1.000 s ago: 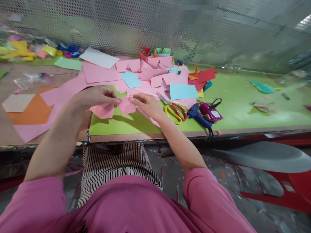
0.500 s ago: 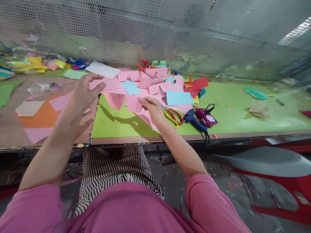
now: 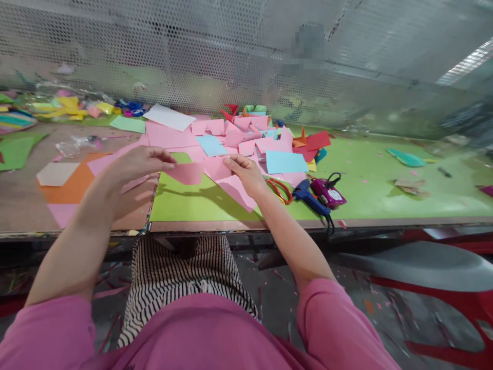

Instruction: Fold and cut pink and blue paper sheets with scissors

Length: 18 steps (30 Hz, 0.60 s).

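Observation:
My left hand [image 3: 143, 163] pinches the left end of a pink paper piece [image 3: 188, 173] above the green mat. Between finger and thumb, my right hand [image 3: 245, 173] grips pink paper [image 3: 214, 167] just to the right. Whether the two hands hold one folded strip or separate pieces, I cannot tell. Under my right hand lies a larger pink sheet [image 3: 239, 194]. Scissors with red and yellow handles [image 3: 284, 191] rest beside my right wrist, their blades hidden. Folded pink paper pieces [image 3: 242, 134] are heaped behind my hands, with light blue cards [image 3: 287, 162] among them.
A blue glue gun [image 3: 311, 198] and a magenta device [image 3: 327, 192] lie right of the scissors. White paper [image 3: 169, 117] and orange paper [image 3: 71, 185] lie to the left. A perforated metal panel [image 3: 215, 56] rises behind the table. A grey and red chair [image 3: 416, 262] stands at right.
My left hand has come down and right, from spread fingers to a pinch on the pink paper. The right hand keeps its grip. The view has shifted slightly.

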### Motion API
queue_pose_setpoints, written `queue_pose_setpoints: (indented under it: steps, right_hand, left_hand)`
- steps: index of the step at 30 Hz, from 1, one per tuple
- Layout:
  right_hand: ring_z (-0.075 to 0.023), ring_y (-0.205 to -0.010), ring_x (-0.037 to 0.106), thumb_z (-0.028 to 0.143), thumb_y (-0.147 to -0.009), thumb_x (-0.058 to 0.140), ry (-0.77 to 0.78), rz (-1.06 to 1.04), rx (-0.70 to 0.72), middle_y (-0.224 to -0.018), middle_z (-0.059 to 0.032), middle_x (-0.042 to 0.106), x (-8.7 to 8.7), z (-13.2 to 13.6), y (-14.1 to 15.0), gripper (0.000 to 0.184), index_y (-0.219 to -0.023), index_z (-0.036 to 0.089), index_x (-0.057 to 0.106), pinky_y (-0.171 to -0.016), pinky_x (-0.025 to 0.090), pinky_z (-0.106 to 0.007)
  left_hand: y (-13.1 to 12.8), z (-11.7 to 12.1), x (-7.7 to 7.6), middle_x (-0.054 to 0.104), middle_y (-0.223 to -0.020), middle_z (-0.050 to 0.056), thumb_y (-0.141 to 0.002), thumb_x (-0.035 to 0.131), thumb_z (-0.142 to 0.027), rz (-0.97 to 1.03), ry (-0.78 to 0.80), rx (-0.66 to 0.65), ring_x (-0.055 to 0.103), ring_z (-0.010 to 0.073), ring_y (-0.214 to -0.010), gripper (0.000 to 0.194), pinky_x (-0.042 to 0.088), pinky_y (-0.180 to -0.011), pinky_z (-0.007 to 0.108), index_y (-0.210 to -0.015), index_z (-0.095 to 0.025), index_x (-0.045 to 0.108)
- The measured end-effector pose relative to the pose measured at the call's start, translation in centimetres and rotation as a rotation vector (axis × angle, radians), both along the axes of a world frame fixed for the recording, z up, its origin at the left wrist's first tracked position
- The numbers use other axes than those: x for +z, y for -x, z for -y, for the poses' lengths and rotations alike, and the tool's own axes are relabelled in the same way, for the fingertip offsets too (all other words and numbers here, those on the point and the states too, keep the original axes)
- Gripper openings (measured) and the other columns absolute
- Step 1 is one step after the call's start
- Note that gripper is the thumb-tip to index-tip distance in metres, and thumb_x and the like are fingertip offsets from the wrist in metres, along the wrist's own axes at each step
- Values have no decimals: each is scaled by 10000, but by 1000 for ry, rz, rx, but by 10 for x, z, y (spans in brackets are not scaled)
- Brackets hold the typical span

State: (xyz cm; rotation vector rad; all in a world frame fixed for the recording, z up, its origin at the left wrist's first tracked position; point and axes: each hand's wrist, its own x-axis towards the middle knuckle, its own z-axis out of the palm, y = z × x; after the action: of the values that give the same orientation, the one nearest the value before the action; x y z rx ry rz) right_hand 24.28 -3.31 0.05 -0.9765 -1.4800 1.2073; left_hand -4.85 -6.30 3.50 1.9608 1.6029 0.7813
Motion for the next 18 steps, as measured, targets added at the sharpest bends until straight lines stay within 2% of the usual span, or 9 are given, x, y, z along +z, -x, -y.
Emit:
queue_pose_setpoints:
  steps: [3,7,9,11,13,15,18]
  right_hand:
    - [-129,-813,541,461,-696,823,2,10,-4,-932,17,707,2,-6,-1,297,-906,259,768,-760,430,-288]
    - [-116,-749,503,515,-650,831,71,-23,-12,-821,38,653,4,-12,2,397,-941,254,761,-691,406,-262]
    - [-110,-736,492,517,-657,826,83,-36,8,-782,44,628,5,-12,8,389,-927,245,760,-681,395,-256]
    - [-106,-738,495,494,-675,825,58,-36,41,-791,37,641,6,-8,17,336,-879,235,762,-687,392,-257]
    - [-101,-728,496,471,-705,815,23,-40,77,-797,32,656,7,-3,26,287,-853,230,766,-685,388,-258]
    - [-98,-716,501,460,-735,799,0,-50,92,-791,33,665,8,3,33,264,-866,233,770,-688,393,-259]
    - [-113,-767,544,469,-767,773,-33,-18,78,-832,26,693,10,8,36,257,-885,241,770,-751,431,-275]
  left_hand:
    - [10,-1,2,750,-938,63,-757,644,-532,20,39,31,669,245,-916,332,503,-822,350,-881,-235,726]
    - [11,2,2,737,-1176,71,-743,688,-560,41,-2,55,656,270,-1084,477,502,-921,363,-1100,-245,716]
    - [1,4,2,701,-1304,78,-747,701,-566,43,6,65,643,277,-1142,568,502,-948,368,-1221,-253,693]
    - [-14,6,5,695,-1325,89,-785,664,-572,44,-3,60,648,271,-1131,554,493,-961,370,-1226,-239,703]
    - [-30,4,9,737,-1227,75,-821,621,-595,10,0,-8,657,252,-1067,492,472,-959,363,-1136,-237,743]
    - [-42,1,12,765,-1034,52,-819,605,-628,2,39,-103,651,226,-951,461,463,-882,343,-973,-225,769]
    - [-50,-2,15,691,-767,15,-790,603,-662,40,111,-163,570,173,-740,468,410,-715,314,-790,-214,737]
